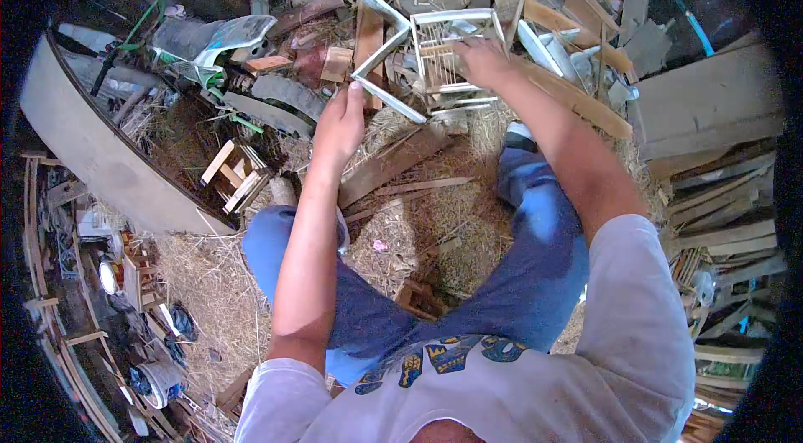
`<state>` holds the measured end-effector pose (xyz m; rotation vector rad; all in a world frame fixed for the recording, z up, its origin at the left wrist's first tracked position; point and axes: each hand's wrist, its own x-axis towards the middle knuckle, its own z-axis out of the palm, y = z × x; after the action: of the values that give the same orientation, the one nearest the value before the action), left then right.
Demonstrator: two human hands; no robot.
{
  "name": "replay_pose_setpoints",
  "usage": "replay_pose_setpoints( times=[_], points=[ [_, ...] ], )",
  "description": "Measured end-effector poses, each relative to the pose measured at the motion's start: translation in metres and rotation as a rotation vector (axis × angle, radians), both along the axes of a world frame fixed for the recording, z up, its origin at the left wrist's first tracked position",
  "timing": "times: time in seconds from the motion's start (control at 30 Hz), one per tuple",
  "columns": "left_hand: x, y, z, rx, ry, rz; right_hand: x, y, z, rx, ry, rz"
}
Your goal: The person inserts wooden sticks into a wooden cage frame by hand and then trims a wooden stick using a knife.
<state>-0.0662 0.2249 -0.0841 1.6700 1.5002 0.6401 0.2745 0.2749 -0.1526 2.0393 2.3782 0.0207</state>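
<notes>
My left hand (340,127) is closed at the lower corner of a zigzag white wooden frame (386,48), thumb along its edge; part of the grip is hidden. Right of that frame is a smaller white rectangular frame (457,16) with thin wooden slats (441,66) across its inside. Over the slats reaches my right hand (483,63), fingers stretched to the left and slightly blurred. I cannot tell whether its fingertips touch the slats. A wide plank (577,98) runs beneath my right forearm.
Straw covers the ground, with a loose board (393,163) between my feet. On the left are a small wooden crate (237,175), a tire (288,100) and a large curved panel (109,142). Stacked boards (726,209) line the right side. White pieces (548,50) and scrap wood lie beyond my hands.
</notes>
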Motion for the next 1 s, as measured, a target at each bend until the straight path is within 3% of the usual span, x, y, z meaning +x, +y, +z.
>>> replay_pose_setpoints(
  times=[0.13,0.2,0.27,0.37,0.4,0.47,0.5,0.57,0.7,0.77,0.8,0.83,0.9,1.0],
  points=[
    [0.007,-0.033,0.007,0.023,0.026,-0.031,0.001,-0.033,0.024,0.157,0.19,-0.046],
    [0.014,-0.049,0.002,0.065,-0.042,-0.046,0.001,-0.048,0.046,0.106,0.253,-0.118],
    [0.029,-0.079,0.018,0.099,-0.07,-0.026,0.007,-0.058,0.049,0.361,0.492,-0.194],
    [0.043,-0.109,0.025,0.138,-0.142,-0.083,0.008,-0.092,0.097,0.478,0.918,-0.327],
    [0.047,-0.119,0.026,0.143,-0.14,-0.106,0.009,-0.102,0.102,0.494,0.918,-0.346],
    [0.056,-0.137,0.03,0.301,-0.212,-0.184,0.017,-0.128,0.117,0.634,1.269,-0.369],
    [0.059,-0.14,0.027,0.25,-0.304,-0.225,0.015,-0.156,0.124,0.752,1.234,-0.324],
    [0.07,-0.155,0.04,0.245,-0.374,-0.293,0.015,-0.229,0.129,0.713,1.231,-0.406],
    [0.108,-0.188,0.077,0.188,-0.586,-0.406,0.053,-0.362,0.069,0.675,1.234,-0.588],
    [0.135,-0.208,0.095,0.121,-0.69,-0.453,0.07,-0.431,0.055,0.593,1.197,-0.889],
    [0.148,-0.219,0.101,0.113,-0.696,-0.475,0.076,-0.462,0.04,0.728,1.147,-0.886],
    [0.16,-0.23,0.104,0.126,-0.722,-0.536,0.102,-0.486,-0.011,0.745,1.094,-1.037],
    [0.185,-0.257,0.115,0.082,-0.726,-0.601,0.114,-0.533,-0.046,0.752,1.063,-1.14],
    [0.222,-0.283,0.1,-0.053,-0.809,-0.701,0.109,-0.571,-0.071,0.589,0.976,-1.389]
  ],
)
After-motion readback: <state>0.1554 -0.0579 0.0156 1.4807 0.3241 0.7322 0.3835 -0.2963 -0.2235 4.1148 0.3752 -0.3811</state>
